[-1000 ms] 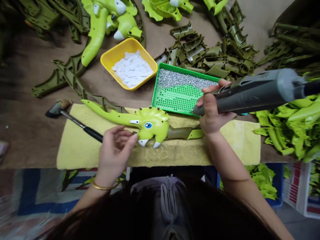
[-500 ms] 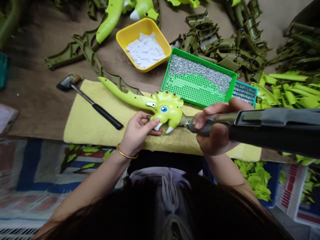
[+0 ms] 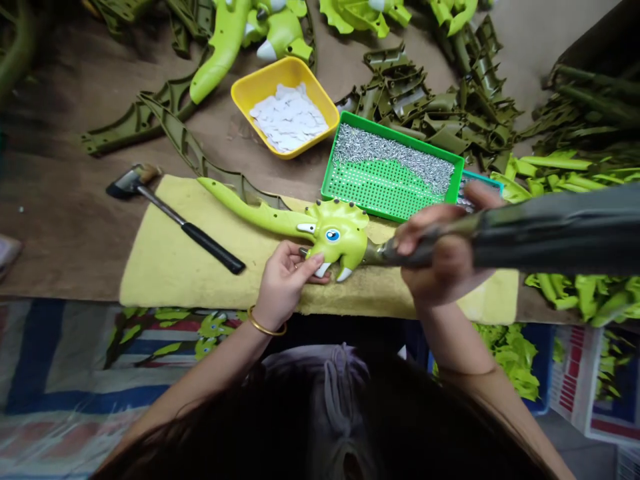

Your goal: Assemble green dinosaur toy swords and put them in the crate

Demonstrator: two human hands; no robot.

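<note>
While a lime-green plastic dinosaur-head toy (image 3: 349, 233) is pinched on yellow cloth (image 3: 163, 280) by the left hand (image 3: 281, 280), a dark-grey cylindrical driver (image 3: 560, 233) is grasped by the right hand (image 3: 435, 285); the white box's (image 3: 587, 380) red markings (image 3: 570, 373) are illegible.

One head-worn camera looks forward and steeply down on the surface (image 3: 65, 243) from just above the person, near and wide: the triceratops toy (image 3: 345, 233) falls about mid-frame, the left hand (image 3: 283, 280) and right hand (image 3: 440, 257) flank it, and clothing (image 3: 340, 393) fills the lower edge.
</note>
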